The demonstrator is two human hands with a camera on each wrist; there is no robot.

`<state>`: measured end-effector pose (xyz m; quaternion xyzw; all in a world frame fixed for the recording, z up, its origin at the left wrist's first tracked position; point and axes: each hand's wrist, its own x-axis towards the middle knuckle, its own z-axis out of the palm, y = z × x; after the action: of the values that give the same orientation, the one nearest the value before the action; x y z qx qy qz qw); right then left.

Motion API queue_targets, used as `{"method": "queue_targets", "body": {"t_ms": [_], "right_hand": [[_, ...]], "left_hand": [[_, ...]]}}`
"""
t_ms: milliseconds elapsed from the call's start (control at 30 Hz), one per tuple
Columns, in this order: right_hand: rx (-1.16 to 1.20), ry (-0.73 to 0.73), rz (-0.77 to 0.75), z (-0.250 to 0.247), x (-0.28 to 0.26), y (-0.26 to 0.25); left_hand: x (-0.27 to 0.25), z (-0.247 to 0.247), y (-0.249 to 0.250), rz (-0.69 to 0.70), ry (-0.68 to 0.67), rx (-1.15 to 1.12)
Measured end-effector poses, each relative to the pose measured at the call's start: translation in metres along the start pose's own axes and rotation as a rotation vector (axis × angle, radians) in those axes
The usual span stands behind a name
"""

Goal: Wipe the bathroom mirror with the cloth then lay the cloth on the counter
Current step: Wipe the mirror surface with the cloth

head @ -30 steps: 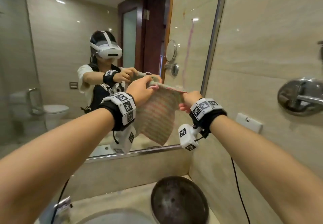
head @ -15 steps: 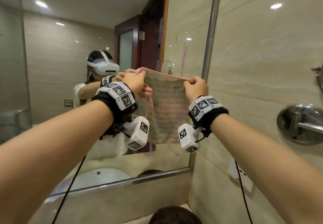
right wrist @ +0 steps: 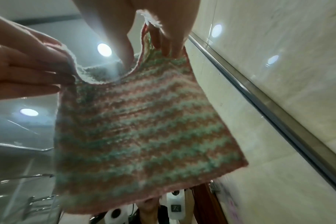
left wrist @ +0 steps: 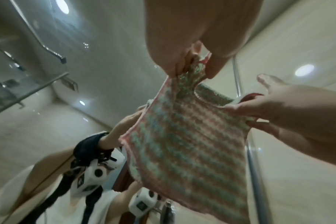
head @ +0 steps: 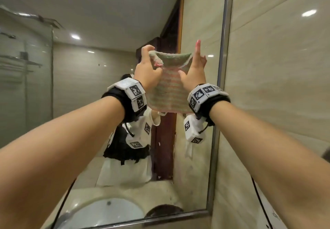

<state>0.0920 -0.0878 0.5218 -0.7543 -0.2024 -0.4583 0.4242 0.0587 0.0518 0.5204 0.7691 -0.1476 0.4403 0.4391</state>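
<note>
A knitted cloth with pink and green stripes hangs high in front of the bathroom mirror, near its right edge. My left hand grips the cloth's top left corner in curled fingers. My right hand pinches the top right corner, with its index finger pointing straight up. The top edge sags between the two hands. The left wrist view has the cloth under my left hand. The right wrist view has the cloth under my right hand. Whether the cloth touches the glass I cannot tell.
A metal frame borders the mirror on the right and along the bottom. Beige wall tiles stand right of it. The glass reflects a white basin, a dark round object and a glass shower screen.
Both hands have lifted the cloth from low on the mirror to high up, and my view has tilted up with them. The hands came closer together and my right index finger straightened.
</note>
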Motion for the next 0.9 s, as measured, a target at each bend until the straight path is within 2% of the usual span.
{"method": "queue_targets", "body": {"t_ms": [100, 200, 333, 400, 500, 667, 733, 833, 900], "right_hand": [[-0.017, -0.004, -0.057, 0.006, 0.016, 0.003], [0.006, 0.045, -0.089, 0.015, 0.03, 0.008], [-0.057, 0.12, -0.087, 0.02, 0.046, 0.019], [-0.096, 0.14, -0.107, 0.016, 0.056, 0.029], [-0.268, 0.068, -0.133, 0.015, 0.064, 0.041], [-0.484, -0.112, 0.026, 0.031, 0.064, 0.038], [-0.504, -0.154, 0.083, 0.039, 0.063, 0.034], [-0.543, -0.191, 0.1, 0.047, 0.064, 0.024], [-0.533, -0.189, 0.122, 0.049, 0.068, 0.019]], "left_hand": [[0.019, 0.003, -0.002, 0.084, 0.018, 0.093], [0.033, 0.005, -0.01, 0.118, -0.03, 0.281], [0.05, 0.007, -0.02, 0.327, -0.124, 0.559], [0.058, 0.009, -0.021, 0.435, -0.126, 0.638], [0.068, 0.012, -0.022, 0.542, -0.085, 0.738], [0.067, 0.027, -0.03, 0.512, -0.176, 0.912], [0.061, 0.029, -0.032, 0.501, -0.106, 0.803], [0.053, 0.018, -0.035, 0.526, 0.187, 0.656], [0.051, 0.007, -0.042, 0.567, 0.315, 0.642]]}}
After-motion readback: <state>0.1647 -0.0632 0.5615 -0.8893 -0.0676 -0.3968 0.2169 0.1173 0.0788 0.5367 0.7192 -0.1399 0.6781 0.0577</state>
